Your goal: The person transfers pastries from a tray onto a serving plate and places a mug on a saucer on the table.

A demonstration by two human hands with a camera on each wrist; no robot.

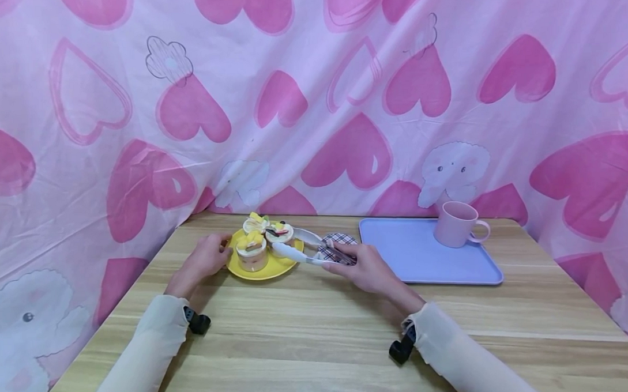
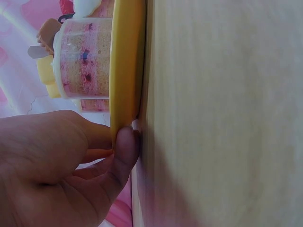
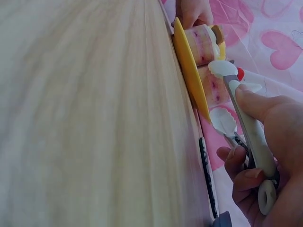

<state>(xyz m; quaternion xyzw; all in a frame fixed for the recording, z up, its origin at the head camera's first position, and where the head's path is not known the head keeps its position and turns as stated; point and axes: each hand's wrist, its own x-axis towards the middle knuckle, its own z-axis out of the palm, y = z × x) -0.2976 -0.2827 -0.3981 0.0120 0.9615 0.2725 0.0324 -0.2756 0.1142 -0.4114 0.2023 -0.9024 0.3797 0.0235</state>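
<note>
My left hand (image 1: 204, 258) pinches the rim of a yellow plate (image 1: 262, 274); in the left wrist view the thumb (image 2: 126, 149) presses its underside edge. Several small cake cups with fruit and cream tops stand on the plate, among them a front cup (image 1: 252, 259) and a right cup (image 1: 284, 238). My right hand (image 1: 368, 269) grips metal tongs (image 3: 251, 132) with white scalloped tips. Those tips are spread on either side of the right cup; whether they touch it I cannot tell.
A blue-lilac tray (image 1: 420, 261) lies to the right, bearing a pink mug (image 1: 454, 224) at its back right. Behind the tongs lies a black-and-white checked mat (image 1: 340, 239), partly hidden. A pink heart-print curtain (image 1: 311, 104) hangs along the back edge of the wooden table (image 1: 277, 335).
</note>
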